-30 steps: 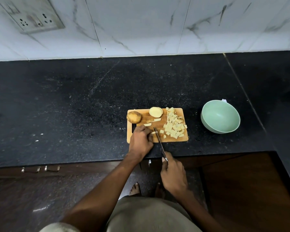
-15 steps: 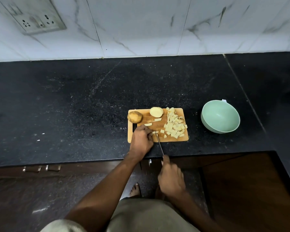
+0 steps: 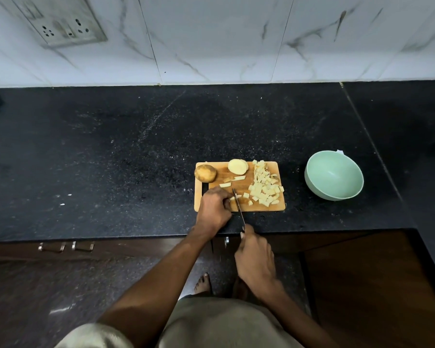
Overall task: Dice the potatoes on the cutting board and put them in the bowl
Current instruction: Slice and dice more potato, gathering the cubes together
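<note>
A small wooden cutting board (image 3: 279, 167) lies near the counter's front edge. On its far left corner sits a whole unpeeled potato (image 3: 205, 173); a peeled potato half (image 3: 237, 166) lies beside it. A heap of diced potato (image 3: 264, 189) covers the board's right side, and two loose strips (image 3: 234, 180) lie in the middle. My left hand (image 3: 214, 207) presses down on a potato piece at the board's near left, mostly hiding it. My right hand (image 3: 256, 262) grips the knife (image 3: 238, 208), whose blade stands on the board just right of my left fingers. The pale green bowl (image 3: 334, 181) stands empty to the right.
The black stone counter (image 3: 111, 159) stretches wide to the left and behind the board. A marble-tiled wall with a socket plate (image 3: 60, 23) rises at the back. Drawer handles (image 3: 65, 246) and my bare feet show below the counter edge.
The knife blade has shifted slightly left, closer to my left fingers, and my right hand has drawn back a little. My left hand stays on the potato piece.
</note>
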